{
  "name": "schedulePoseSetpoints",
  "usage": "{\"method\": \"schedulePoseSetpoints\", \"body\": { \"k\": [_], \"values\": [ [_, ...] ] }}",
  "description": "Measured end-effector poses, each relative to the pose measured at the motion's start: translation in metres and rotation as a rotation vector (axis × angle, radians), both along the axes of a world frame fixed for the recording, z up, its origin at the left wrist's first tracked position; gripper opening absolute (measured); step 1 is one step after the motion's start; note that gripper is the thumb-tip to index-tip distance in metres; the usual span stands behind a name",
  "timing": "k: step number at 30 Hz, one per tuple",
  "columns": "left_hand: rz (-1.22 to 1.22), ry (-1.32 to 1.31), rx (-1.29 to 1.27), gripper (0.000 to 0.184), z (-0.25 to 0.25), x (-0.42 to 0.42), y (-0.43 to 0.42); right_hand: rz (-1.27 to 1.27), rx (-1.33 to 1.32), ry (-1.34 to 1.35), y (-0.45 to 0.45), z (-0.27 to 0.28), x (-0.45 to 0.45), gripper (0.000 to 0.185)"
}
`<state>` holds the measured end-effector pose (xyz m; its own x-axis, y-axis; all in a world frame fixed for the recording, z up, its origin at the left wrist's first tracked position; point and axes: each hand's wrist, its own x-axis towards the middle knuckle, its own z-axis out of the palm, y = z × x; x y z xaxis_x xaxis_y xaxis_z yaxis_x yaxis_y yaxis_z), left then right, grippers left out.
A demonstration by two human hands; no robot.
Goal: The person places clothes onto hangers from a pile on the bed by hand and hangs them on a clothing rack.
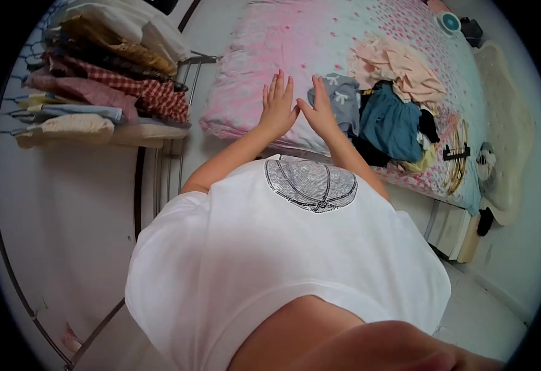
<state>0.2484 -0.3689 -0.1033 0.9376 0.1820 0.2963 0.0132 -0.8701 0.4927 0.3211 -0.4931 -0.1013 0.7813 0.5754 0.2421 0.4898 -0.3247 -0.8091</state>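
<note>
Both hands reach out over the near edge of a bed with a pink floral cover. My left hand is spread, back up, with nothing in it. Close beside it, my right hand is also empty, its fingers stretched out and its thumb near or touching the left hand. Just right of my right hand lies a grey garment with white bows. Farther right are a teal garment and a peach garment, piled with black and yellow pieces.
Clothes on hangers, among them a red checked garment, hang from a rack at the left. Several hangers lie on the bed's right side. A small round fan stands at the far right, near the cream headboard.
</note>
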Motion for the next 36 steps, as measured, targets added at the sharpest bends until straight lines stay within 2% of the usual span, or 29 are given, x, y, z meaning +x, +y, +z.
{"method": "schedulePoseSetpoints", "body": {
  "k": [5, 9, 14, 18, 22, 28, 33, 36],
  "values": [
    [-0.052, 0.06, 0.052, 0.071, -0.014, 0.024, -0.008, -0.226, -0.118, -0.118, -0.031, -0.035, 0.017, 0.076],
    [-0.119, 0.106, 0.082, 0.071, -0.037, 0.054, -0.011, -0.357, -0.175, -0.104, -0.058, -0.068, 0.036, 0.075],
    [-0.188, 0.235, 0.066, 0.072, -0.061, 0.087, -0.019, -0.498, -0.287, -0.071, -0.087, -0.07, 0.059, 0.075],
    [-0.213, 0.259, 0.036, 0.072, -0.062, 0.114, -0.017, -0.565, -0.501, 0.008, -0.095, -0.055, 0.081, 0.076],
    [-0.256, 0.163, 0.068, 0.072, -0.07, 0.146, -0.003, -0.635, -0.617, -0.038, -0.109, -0.082, 0.104, 0.081],
    [-0.226, 0.217, 0.112, 0.072, -0.084, 0.186, 0.011, -0.686, -0.773, 0.024, -0.136, -0.091, 0.133, 0.081],
    [-0.217, 0.373, 0.247, 0.072, -0.128, 0.184, 0.026, -0.804, -0.951, 0.194, -0.17, -0.104, 0.157, 0.084],
    [-0.142, 0.451, 0.292, 0.072, -0.138, 0.198, 0.016, -0.795, -0.949, 0.175, -0.197, -0.11, 0.177, 0.085]
  ]
}}
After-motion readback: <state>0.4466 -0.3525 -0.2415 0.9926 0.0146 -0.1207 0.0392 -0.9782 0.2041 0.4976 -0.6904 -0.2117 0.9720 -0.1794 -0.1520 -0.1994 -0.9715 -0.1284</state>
